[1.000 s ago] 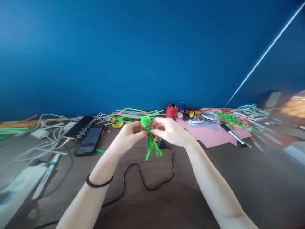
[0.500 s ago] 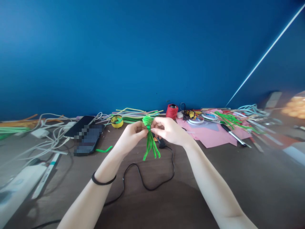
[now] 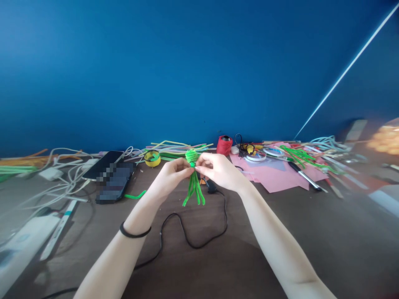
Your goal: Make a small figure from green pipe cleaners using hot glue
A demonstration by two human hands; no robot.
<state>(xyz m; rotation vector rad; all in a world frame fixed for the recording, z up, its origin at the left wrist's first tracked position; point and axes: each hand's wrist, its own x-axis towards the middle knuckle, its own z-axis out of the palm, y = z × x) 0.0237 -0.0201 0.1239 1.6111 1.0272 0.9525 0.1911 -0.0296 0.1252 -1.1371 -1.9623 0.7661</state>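
Observation:
Between my hands is a green pipe-cleaner figure [image 3: 191, 156], with a coiled round top and several loose strands [image 3: 194, 192] hanging below. My left hand [image 3: 171, 176] pinches it at the narrow neck from the left. From the other side my right hand [image 3: 217, 170] pinches the same neck, its fingertips meeting those of the left. The fingers hide part of the neck. Behind the strands lies a black device with an orange part [image 3: 210, 187], joined to a black cord [image 3: 196, 248] that curves over the brown table [image 3: 218, 274].
Two phones [image 3: 116, 182], white cables [image 3: 70, 178] and a short green pipe-cleaner piece [image 3: 136, 195] lie left. A yellow tape roll [image 3: 152, 158] and red thread spool [image 3: 225, 145] stand behind. Pink paper [image 3: 280, 178], a black marker [image 3: 305, 177] and pipe cleaners [image 3: 299, 155] are right.
The hanging green strands have swung slightly to the left. Both hands keep their pinch at the neck, with the fingertips drawn a little closer together.

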